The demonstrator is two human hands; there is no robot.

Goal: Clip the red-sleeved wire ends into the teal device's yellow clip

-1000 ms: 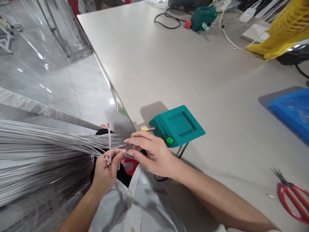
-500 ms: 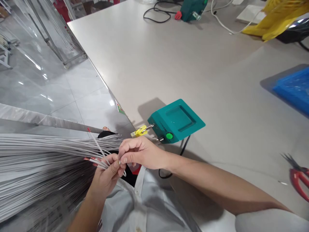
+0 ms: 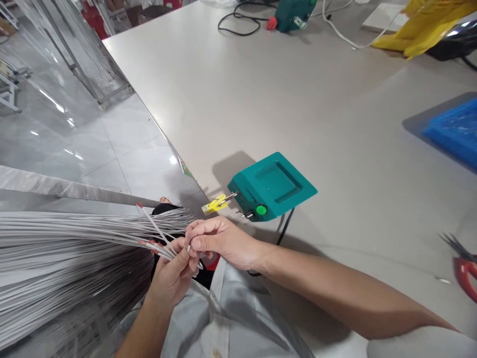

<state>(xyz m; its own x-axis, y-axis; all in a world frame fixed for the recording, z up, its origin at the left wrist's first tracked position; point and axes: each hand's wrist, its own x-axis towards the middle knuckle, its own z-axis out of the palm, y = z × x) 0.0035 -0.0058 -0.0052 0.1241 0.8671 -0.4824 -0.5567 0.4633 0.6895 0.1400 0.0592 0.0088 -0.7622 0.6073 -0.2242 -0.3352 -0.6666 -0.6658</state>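
Observation:
My left hand (image 3: 174, 273) is closed around several white wires (image 3: 163, 250) whose red-marked ends stick out to the left. Against its fingertips, my right hand (image 3: 218, 242) pinches a small pale tip of wire. A large bundle of long white wires (image 3: 74, 226) spreads to the left, beside my left hand. Just beyond my hands, a teal device (image 3: 274, 186) with a green button lies on the table near its edge. A yellow clip (image 3: 215, 204) is joined to a metal post on the device's left side.
Red-handled scissors (image 3: 465, 273) lie at the right, and a blue plastic package (image 3: 454, 132) is above them. A second green device (image 3: 294, 15), cables and a yellow item (image 3: 428, 30) sit at the table's far side. Metal racks stand on the floor at the upper left.
Both hands have shifted slightly right and my left hand also a little down, still together with the wires in them. The view has moved a little.

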